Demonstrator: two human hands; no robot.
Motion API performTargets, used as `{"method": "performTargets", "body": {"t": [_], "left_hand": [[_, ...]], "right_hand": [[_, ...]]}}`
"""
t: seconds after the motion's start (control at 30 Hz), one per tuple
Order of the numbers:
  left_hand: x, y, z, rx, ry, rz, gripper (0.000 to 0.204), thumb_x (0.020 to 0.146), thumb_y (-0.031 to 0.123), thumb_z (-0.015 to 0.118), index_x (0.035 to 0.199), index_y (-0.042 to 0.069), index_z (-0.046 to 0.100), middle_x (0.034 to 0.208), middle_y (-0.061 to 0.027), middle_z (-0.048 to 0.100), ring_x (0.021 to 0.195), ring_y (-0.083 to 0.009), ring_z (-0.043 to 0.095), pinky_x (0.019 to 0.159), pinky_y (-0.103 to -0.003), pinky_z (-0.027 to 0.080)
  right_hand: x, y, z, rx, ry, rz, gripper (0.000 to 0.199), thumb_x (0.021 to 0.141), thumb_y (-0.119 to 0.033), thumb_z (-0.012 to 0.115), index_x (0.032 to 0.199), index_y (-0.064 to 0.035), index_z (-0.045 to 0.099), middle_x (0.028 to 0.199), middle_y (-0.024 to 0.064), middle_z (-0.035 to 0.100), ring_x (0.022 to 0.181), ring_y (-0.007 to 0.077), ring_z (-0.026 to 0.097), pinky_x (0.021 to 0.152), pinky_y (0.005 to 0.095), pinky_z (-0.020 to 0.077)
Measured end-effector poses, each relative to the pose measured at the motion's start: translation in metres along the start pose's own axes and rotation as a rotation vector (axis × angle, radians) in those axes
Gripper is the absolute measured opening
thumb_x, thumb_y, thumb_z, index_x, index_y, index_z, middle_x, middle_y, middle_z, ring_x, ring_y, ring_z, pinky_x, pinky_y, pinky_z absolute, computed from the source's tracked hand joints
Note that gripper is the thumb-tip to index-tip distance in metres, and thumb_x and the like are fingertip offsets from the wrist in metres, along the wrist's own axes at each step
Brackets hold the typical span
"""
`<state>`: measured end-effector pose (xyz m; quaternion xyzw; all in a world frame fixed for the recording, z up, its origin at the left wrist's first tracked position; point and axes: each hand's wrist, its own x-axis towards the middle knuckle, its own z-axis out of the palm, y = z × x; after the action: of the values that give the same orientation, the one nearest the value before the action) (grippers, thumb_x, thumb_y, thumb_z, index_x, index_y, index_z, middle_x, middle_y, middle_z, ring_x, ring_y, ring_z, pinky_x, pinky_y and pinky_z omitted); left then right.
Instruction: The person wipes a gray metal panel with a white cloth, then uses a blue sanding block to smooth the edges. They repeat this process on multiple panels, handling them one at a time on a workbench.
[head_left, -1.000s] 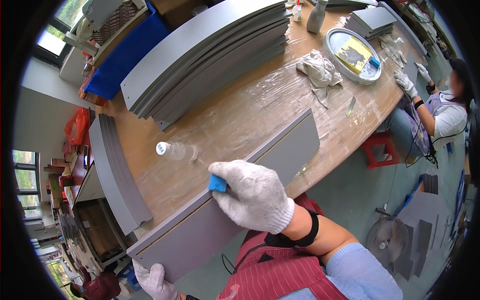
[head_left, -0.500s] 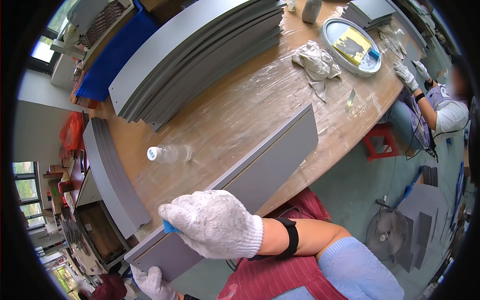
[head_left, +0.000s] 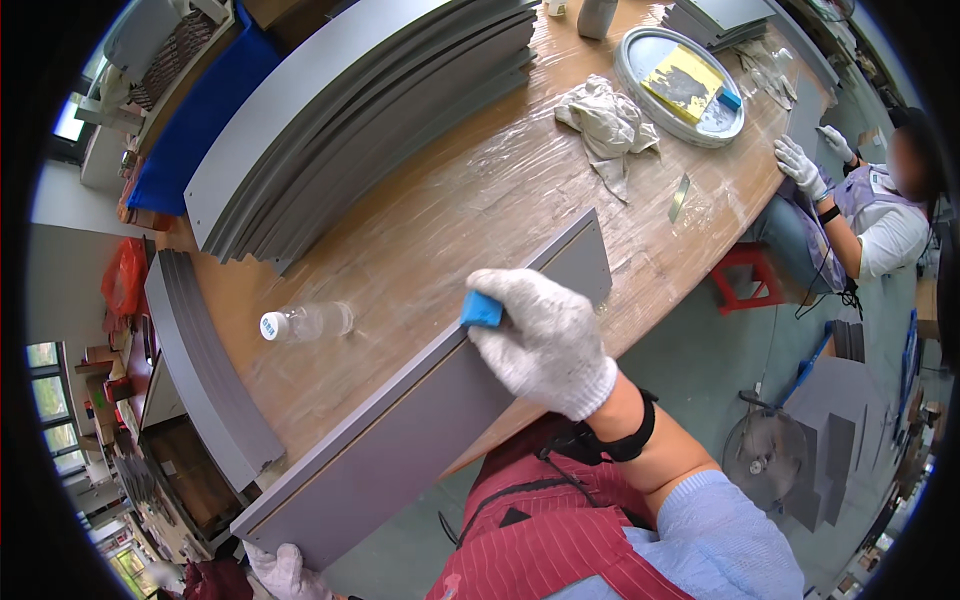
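A long grey panel point(head_left: 375, 455) stands on edge at the near side of the table, slanting from lower left to upper right. A thin groove runs along its face just below the top edge. My right hand point(head_left: 548, 338), in a white knitted glove, is closed round a small blue block point(head_left: 482, 309) at the panel's top edge, past its middle. My left hand point(head_left: 287, 572), also gloved, grips the panel's lower left end; part of it is hidden behind the panel and cut off by the frame.
A clear bottle point(head_left: 308, 322) lies on the film-covered table point(head_left: 440, 210). Stacked grey panels point(head_left: 350, 120) stand beyond it, others point(head_left: 205, 370) at left. A crumpled rag point(head_left: 608, 130) and a round lid point(head_left: 640, 92) with a yellow sheet lie farther right. A co-worker point(head_left: 850, 215) works at the right.
My right hand has moved up and right along the panel's top edge with the blue block. My left hand stays at the panel's lower end. The whole view has shifted slightly.
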<state>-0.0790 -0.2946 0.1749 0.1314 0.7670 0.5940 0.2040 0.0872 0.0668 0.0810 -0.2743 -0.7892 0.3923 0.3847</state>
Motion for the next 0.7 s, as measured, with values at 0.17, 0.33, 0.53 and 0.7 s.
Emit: {"method": "performTargets", "body": {"t": [0.17,0.33,0.53,0.7], "left_hand": [[-0.004,0.007,0.004,0.010,0.019,-0.078,0.050,0.090,0.008,0.067,0.137,-0.001,0.049,0.131,-0.0196,0.059,0.114,-0.0312,0.060,0.103,-0.047,0.047],[-0.005,-0.007,-0.038,0.130,-0.023,-0.174,0.053,0.095,0.016,0.065,0.142,0.009,0.041,0.128,-0.0164,0.059,0.106,-0.0284,0.060,0.075,-0.038,0.057],[0.005,0.000,-0.041,0.136,-0.111,-0.254,0.051,0.096,0.020,0.066,0.140,0.013,0.041,0.125,-0.0144,0.057,0.101,-0.0258,0.059,0.072,-0.042,0.057],[0.007,0.007,-0.038,0.419,-0.144,-0.162,0.046,0.097,0.028,0.068,0.134,0.015,0.045,0.110,-0.0103,0.058,0.093,-0.0229,0.058,0.074,-0.047,0.054]], "right_hand": [[0.000,-0.011,0.009,0.063,-0.044,-0.052,0.038,0.075,-0.001,0.075,0.112,-0.0066,0.065,0.093,0.0144,0.069,0.084,0.0324,0.070,0.074,0.0381,0.0569],[0.010,0.065,-0.039,-0.240,0.161,0.067,0.029,0.082,-0.005,0.073,0.109,-0.0062,0.065,0.093,0.0142,0.069,0.080,0.0331,0.069,0.071,0.0388,0.0564],[0.014,0.069,-0.041,-0.112,0.143,0.136,0.031,0.080,-0.003,0.074,0.109,-0.0063,0.066,0.093,0.0151,0.069,0.080,0.0330,0.069,0.072,0.0381,0.0567],[0.008,0.035,-0.019,0.068,0.043,-0.026,0.039,0.074,-0.002,0.077,0.111,-0.0062,0.066,0.093,0.0137,0.069,0.083,0.0322,0.070,0.074,0.0384,0.0571]]}}
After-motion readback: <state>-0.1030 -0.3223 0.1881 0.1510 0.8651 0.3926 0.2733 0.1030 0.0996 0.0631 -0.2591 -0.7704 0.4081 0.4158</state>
